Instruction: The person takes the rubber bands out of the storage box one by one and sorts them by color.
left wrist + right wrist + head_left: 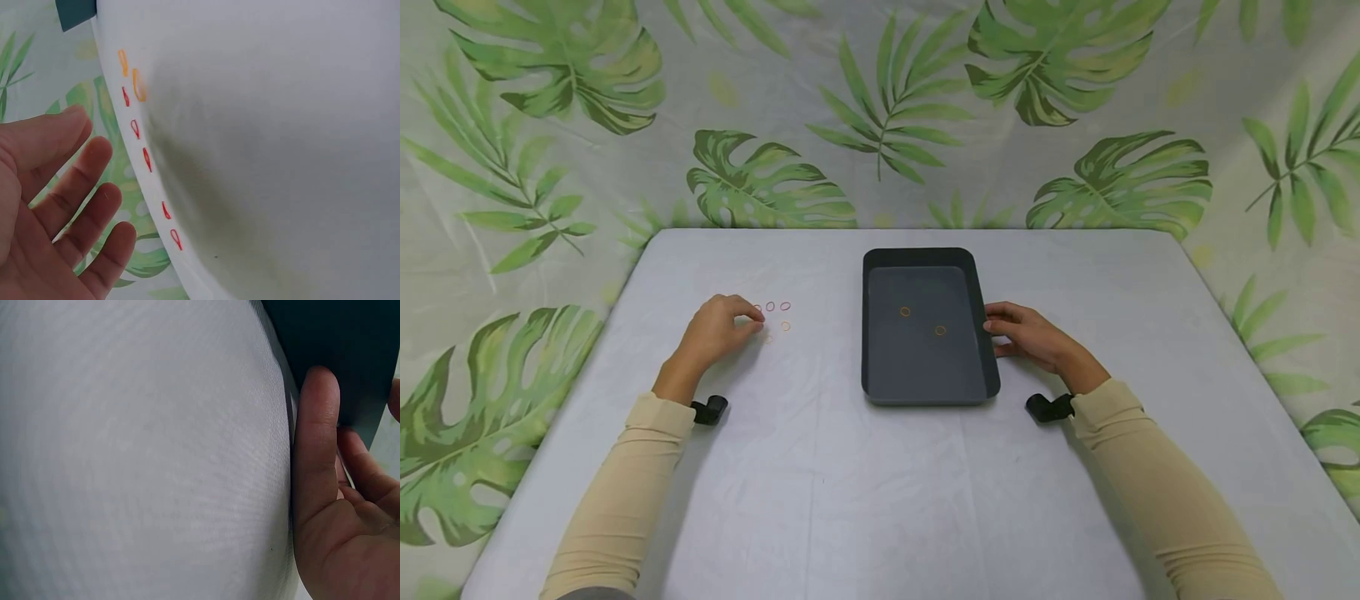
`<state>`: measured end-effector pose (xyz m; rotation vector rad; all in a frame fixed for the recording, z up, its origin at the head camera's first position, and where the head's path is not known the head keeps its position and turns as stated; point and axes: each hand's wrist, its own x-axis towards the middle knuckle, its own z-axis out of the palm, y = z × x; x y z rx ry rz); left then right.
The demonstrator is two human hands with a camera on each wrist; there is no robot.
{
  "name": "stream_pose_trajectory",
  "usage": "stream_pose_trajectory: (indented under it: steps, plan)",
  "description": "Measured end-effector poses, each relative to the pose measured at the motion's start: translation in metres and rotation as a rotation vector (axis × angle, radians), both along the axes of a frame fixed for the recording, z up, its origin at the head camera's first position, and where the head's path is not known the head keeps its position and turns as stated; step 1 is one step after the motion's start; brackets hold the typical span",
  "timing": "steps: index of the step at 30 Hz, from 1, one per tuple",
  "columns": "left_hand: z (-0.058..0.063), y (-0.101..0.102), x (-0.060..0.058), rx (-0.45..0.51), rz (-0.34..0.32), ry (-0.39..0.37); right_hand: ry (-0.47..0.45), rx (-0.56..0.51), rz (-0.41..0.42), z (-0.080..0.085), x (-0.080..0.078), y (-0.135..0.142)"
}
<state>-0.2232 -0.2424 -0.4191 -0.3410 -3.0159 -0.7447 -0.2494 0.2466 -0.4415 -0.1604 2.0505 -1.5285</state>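
On the left of the table, my left hand (718, 327) hovers with loosely bent fingers beside small rubber bands. Nothing shows between thumb and fingers in the left wrist view, where several red bands (135, 129) and two orange bands (139, 85) lie past the fingertips. From the head view, the hand hides part of this group. My right hand (1028, 335) touches the right side of a dark grey rectangular tray (925, 379). Its fingers (319, 419) rest fairly straight against the tray's outer wall (356, 337). Two orange rubber bands (941, 331) lie apart inside the tray.
A white cloth covers the table (887, 500), with its far edge just beyond the tray. Behind hangs a leaf-patterned curtain (887, 192). Black wrist cameras (711, 409) sit by both cuffs.
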Motion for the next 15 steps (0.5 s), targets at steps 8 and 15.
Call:
stream_pose_trajectory:
  steps: [8, 15]
  plan:
    - [0.0001, 0.0037, 0.0005, 0.009, -0.017, 0.015, -0.002, -0.006, -0.003, -0.0008, 0.0008, 0.0009]
    - [-0.0021, 0.0056, 0.0025, -0.034, -0.041, -0.001, 0.01, -0.015, 0.005, -0.0013, 0.0013, 0.0024]
